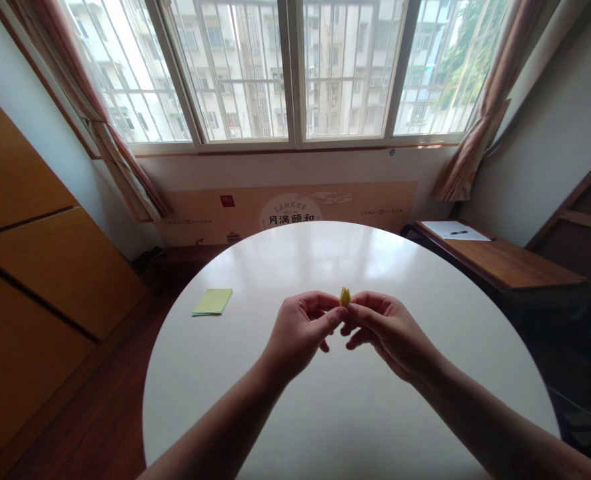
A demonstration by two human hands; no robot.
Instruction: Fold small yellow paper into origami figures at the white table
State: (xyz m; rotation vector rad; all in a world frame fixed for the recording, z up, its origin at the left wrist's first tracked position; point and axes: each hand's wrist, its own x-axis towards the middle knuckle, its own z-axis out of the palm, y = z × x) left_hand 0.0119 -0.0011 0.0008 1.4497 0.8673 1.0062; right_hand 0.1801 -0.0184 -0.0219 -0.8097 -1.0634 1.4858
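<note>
Between my fingertips, above the middle of the white round table (pixel 325 427), is a small folded piece of yellow paper (pixel 344 297) with pointed tips at its top. My left hand (pixel 308 328) pinches it from the left with thumb and forefinger. From the other side my right hand (pixel 382 323) pinches it the same way. The fingertips of both hands meet at its base and hide the lower part. My other fingers curl loosely below.
A pad of yellow-green sticky notes (pixel 212 302) lies at the table's left. Beyond the right edge stands a wooden desk (pixel 520 257) with a white paper sheet (pixel 455 231) and a dark pen (pixel 458 233). Wooden cabinets (pixel 25 287) stand on the left; a printed cardboard panel (pixel 200 213) is behind the table.
</note>
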